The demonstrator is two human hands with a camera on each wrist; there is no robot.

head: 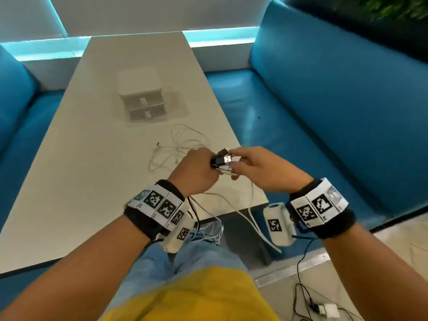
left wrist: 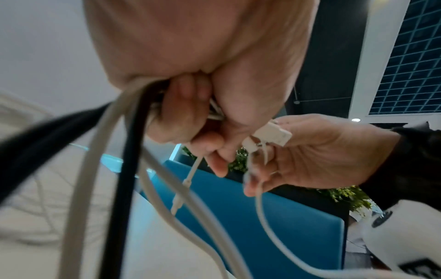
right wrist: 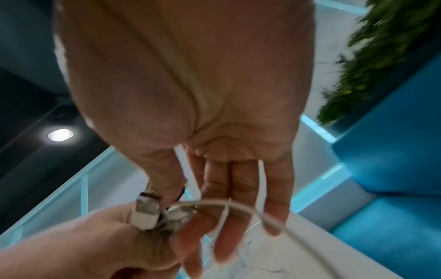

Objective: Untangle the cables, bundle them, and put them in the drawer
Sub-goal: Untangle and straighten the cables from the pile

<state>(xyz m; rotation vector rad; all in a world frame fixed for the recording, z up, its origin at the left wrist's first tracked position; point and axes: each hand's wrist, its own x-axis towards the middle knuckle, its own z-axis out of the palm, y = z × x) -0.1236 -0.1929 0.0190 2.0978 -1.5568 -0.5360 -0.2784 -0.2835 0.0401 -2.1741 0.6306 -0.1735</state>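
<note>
My left hand [head: 196, 167] is a fist round a bunch of white and black cables [left wrist: 133, 132] just below their plugs [head: 222, 159], over the table's near right corner. My right hand [head: 252, 165] meets it from the right; its thumb and fingers pinch a white plug [left wrist: 272, 132] at the top of the bunch, and one white cable [right wrist: 238, 205] runs across its fingers. The held cables [head: 208, 218] hang off the table edge toward my lap. Another white cable [head: 183, 144] lies in loose loops on the table. The small white two-drawer box [head: 141, 98] stands farther back, both drawers closed.
The long white table [head: 92, 170] runs away from me between two blue benches [head: 324, 112] [head: 18, 112]. A white charger with a black lead [head: 324, 309] lies on the floor at the lower right. Green plants [head: 382, 5] top the right bench back.
</note>
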